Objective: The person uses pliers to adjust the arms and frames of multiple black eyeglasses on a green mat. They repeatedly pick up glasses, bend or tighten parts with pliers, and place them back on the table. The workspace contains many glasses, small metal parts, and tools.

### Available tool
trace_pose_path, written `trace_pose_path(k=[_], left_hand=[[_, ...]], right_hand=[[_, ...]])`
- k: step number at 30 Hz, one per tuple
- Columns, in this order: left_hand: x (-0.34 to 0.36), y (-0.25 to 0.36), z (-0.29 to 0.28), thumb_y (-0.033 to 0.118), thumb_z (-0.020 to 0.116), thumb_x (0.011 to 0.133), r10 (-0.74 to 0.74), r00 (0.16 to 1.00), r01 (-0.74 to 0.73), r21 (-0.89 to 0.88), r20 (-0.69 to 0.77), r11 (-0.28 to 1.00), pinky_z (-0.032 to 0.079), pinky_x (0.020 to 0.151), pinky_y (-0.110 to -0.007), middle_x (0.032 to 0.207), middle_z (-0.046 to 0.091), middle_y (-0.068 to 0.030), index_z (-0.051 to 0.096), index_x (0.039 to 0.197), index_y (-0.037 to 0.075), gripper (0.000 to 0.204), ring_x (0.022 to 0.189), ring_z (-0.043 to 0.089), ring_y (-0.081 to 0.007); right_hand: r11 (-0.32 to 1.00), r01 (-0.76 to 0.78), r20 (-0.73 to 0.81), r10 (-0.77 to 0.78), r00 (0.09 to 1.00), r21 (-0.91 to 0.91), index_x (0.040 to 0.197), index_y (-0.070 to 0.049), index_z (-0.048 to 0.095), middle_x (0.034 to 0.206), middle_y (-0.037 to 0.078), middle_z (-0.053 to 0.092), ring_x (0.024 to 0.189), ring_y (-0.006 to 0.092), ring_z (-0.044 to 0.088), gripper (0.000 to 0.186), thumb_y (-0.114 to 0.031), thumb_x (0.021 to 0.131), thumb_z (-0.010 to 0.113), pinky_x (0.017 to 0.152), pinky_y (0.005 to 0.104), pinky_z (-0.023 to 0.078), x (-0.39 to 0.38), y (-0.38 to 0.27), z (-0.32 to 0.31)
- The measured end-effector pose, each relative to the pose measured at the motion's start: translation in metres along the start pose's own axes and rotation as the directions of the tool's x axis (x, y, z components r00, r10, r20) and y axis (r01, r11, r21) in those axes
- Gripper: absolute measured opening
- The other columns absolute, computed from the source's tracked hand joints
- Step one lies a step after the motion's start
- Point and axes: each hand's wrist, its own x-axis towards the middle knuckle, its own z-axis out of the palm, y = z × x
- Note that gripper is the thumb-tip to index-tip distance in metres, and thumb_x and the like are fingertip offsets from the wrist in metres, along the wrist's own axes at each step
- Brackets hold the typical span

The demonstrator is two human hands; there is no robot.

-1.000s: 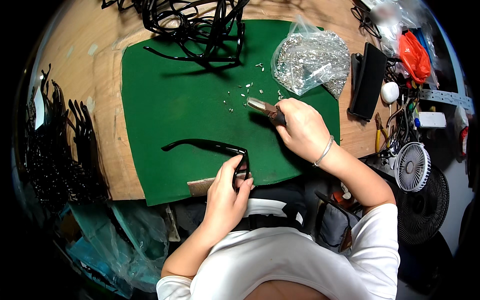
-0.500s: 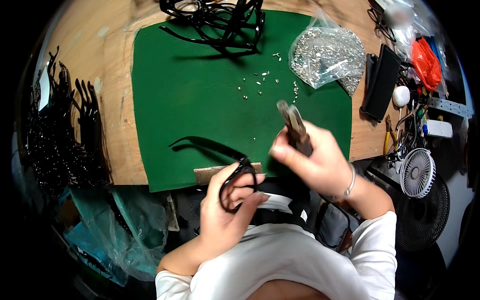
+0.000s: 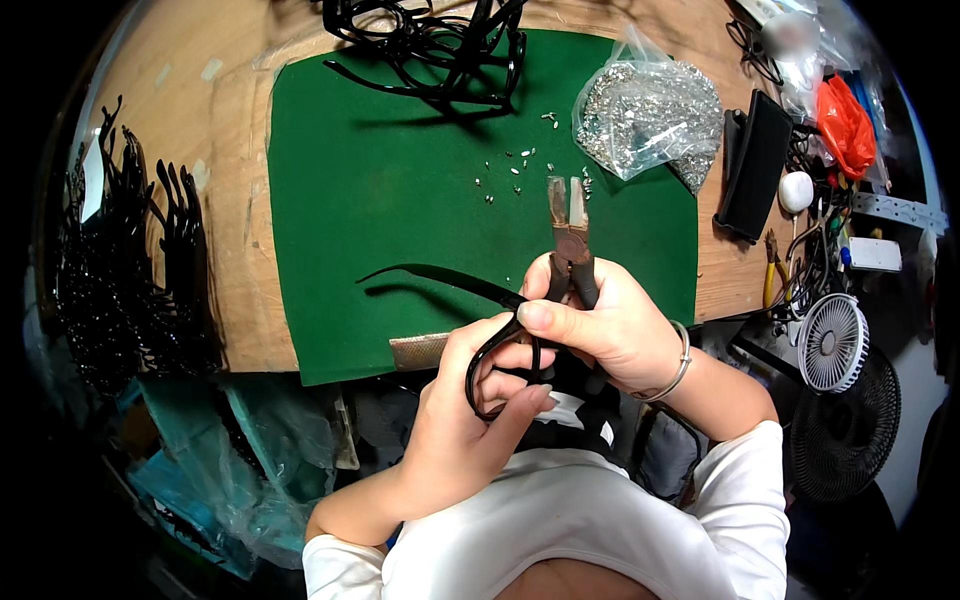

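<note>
My left hand [image 3: 462, 405] is closed around the rim of a black glasses frame [image 3: 478, 372], whose one temple arm stretches out to the far left over the green mat [image 3: 400, 200]. In my right hand [image 3: 610, 325] is a pair of pliers [image 3: 570, 245] with dark handles, its jaws apart and pointing away from me. My right thumb presses on the frame where the temple arm meets the rim. Small silvery metal bits [image 3: 516, 171] lie scattered on the mat beyond the pliers.
At the mat's far edge sits a heap of black glasses frames [image 3: 430, 45]. A clear bag of silvery bits [image 3: 645, 110] lies far right, beside a black case [image 3: 755, 165]. Many dark temple arms [image 3: 130, 270] are piled at left. A small white fan [image 3: 833, 343] stands right.
My right hand has moved left to the glasses frame and now touches it. The pliers have turned upright in view, jaws spread. The left hand and frame have shifted slightly right.
</note>
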Motion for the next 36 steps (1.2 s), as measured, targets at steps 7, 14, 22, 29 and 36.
trace_pose_path(k=[7,14,22,29,36], left_hand=[[-0.005,0.025,-0.006,-0.016,0.047,0.075,-0.110,0.978,0.160,-0.311,0.175,0.937,0.051,0.071,-0.029,0.104,0.049,-0.0154,0.027,0.121,0.002,0.053,0.086,0.057,-0.0188],[-0.013,0.028,-0.017,-0.015,0.047,0.077,-0.145,0.965,0.216,-0.351,0.217,0.911,0.050,0.070,-0.028,0.105,0.051,-0.0166,0.028,0.123,0.003,0.053,0.082,0.059,-0.0194],[-0.015,0.032,-0.012,-0.015,0.048,0.071,-0.238,0.964,0.264,-0.345,0.118,0.901,0.052,0.060,-0.030,0.094,0.056,-0.0193,0.039,0.114,-0.005,0.046,0.066,0.062,-0.0242],[-0.013,0.030,-0.011,-0.010,0.047,0.079,-0.241,0.946,0.293,-0.257,0.215,0.921,0.047,0.066,-0.023,0.101,0.053,-0.0144,0.033,0.121,0.001,0.046,0.076,0.059,-0.0147],[-0.013,0.026,-0.009,-0.010,0.047,0.079,-0.223,0.956,0.264,-0.226,0.193,0.938,0.046,0.068,-0.023,0.104,0.052,-0.0146,0.031,0.122,0.001,0.047,0.077,0.059,-0.0137]], right_hand=[[0.996,-0.077,0.100,0.072,0.992,0.042,0.079,-0.004,0.049,0.067,0.000,0.051,0.055,0.0051,0.046,0.021,-0.023,0.082,0.059,0.049,0.0188,0.036,-0.006,-0.009,0.003],[0.958,0.074,0.163,-0.030,0.986,-0.276,0.081,-0.002,0.051,0.071,0.000,0.050,0.066,0.0076,0.047,0.021,-0.023,0.083,0.055,0.061,0.0227,0.040,-0.013,-0.009,-0.009],[0.847,0.088,0.052,-0.071,0.996,-0.524,0.081,-0.002,0.051,0.065,0.000,0.049,0.061,0.0068,0.043,0.021,-0.023,0.084,0.054,0.056,0.0233,0.038,-0.028,-0.012,-0.009],[0.964,0.069,0.129,-0.036,0.991,-0.256,0.082,-0.002,0.044,0.071,0.000,0.048,0.060,0.0060,0.051,0.016,-0.015,0.084,0.053,0.055,0.0207,0.042,-0.018,-0.018,0.011],[0.888,0.046,0.110,0.005,0.994,-0.457,0.081,-0.002,0.043,0.070,0.001,0.049,0.060,0.0075,0.053,0.015,-0.014,0.085,0.051,0.054,0.0216,0.043,-0.015,-0.023,0.009]])
